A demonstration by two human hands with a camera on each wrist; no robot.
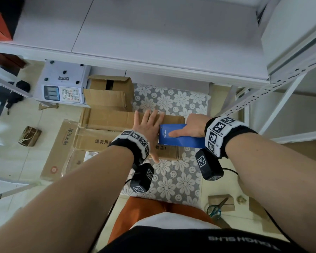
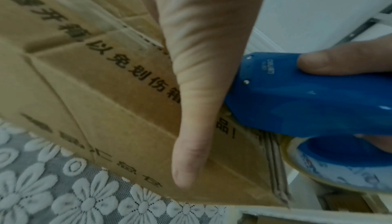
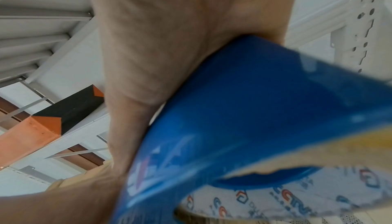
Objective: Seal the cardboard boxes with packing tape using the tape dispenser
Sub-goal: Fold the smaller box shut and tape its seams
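A brown cardboard box with black printed characters lies on a flowered mat. My left hand rests flat on its top, fingers spread; in the left wrist view its thumb lies straight down the box. My right hand grips the blue tape dispenser, thumb along its top, with the dispenser's front end on the box right beside my left hand. The dispenser carries a printed tape roll. In the right wrist view my right hand wraps the dispenser.
A smaller open box stands behind, next to a white weighing scale. Flattened cardboard lies at left. Scissors lie on the floor at right. A white metal shelf overhangs the far side.
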